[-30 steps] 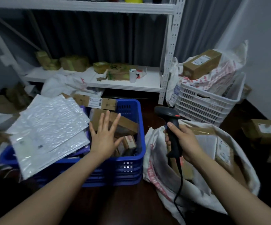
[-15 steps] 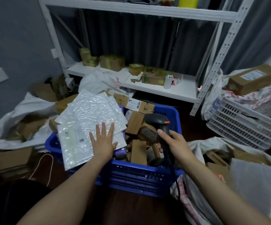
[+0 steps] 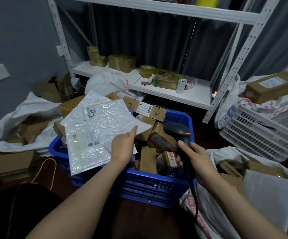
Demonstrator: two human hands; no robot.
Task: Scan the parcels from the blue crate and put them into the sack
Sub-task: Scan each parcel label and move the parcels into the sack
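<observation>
On my head view, the left hand has its fingers pinching a corner of the white bubble-wrap mailer parcel, held over the blue plastic crate. The right hand has its fingers clenched round the black handheld barcode scanner, just beside the white woven sack.

— On the left?
— Gripping a white bubble mailer by its near corner with the left hand, over a second mailer on the blue crate.
— And right?
— Holding a black scanner by its handle in the right hand, above brown boxes in the crate, just beside the white sack.
</observation>
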